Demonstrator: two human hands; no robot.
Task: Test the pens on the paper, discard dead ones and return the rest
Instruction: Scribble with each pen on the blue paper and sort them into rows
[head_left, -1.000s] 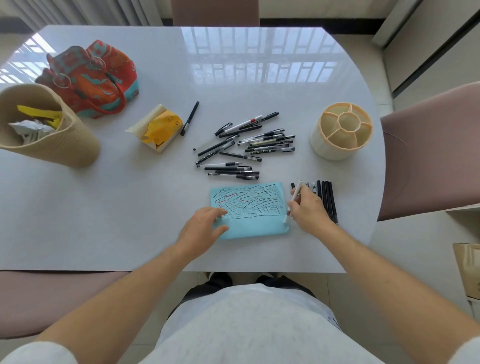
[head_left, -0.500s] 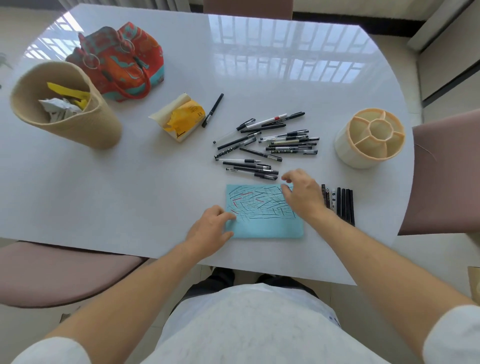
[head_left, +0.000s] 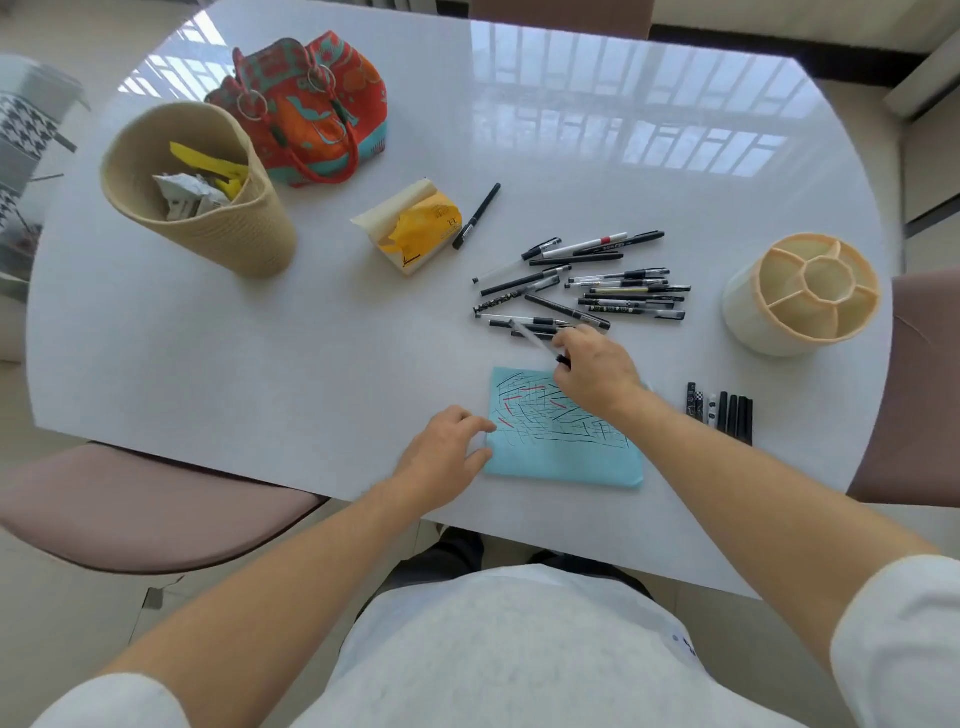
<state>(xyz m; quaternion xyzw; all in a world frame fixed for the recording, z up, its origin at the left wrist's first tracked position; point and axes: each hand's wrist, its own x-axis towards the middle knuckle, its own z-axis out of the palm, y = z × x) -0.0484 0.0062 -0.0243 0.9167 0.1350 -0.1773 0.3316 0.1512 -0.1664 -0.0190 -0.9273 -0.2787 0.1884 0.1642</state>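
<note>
Woven and straw-coloured, the bin (head_left: 200, 189) at the far left of the white surface (head_left: 260, 364) holds crumpled paper and yellow scraps; no pen is visible in it from this angle, so I cannot tell whether any dead ones have been dropped there. Behind it sits a red and teal bag (head_left: 311, 109), and to its right a yellow tissue pack (head_left: 415, 228) with a single black pen (head_left: 477, 215) lying just beside it.

The left hand (head_left: 441, 457) rests at the left edge of the blue paper (head_left: 561, 447), fingers loosely spread and flat, steadying the sheet and grasping nothing. The paper is covered with black strokes and a few red ones, so by my judgement a good many pens have been tried.

Above the paper lies a loose pile of pens (head_left: 597, 288), mostly black-capped with clear or black barrels, apparently the ones not yet tested. The right hand (head_left: 592, 371) is at the paper's top edge, fingers curled round a thin clear pen (head_left: 535, 340) whose blurred barrel points up and left over the pile.

Further right, a neat row of black pens (head_left: 719, 413) lies side by side, probably the ones that passed. The cream divided pen holder (head_left: 800, 296) stands with its compartments bare, so returning has not begun. Roughly a quarter seems done.
</note>
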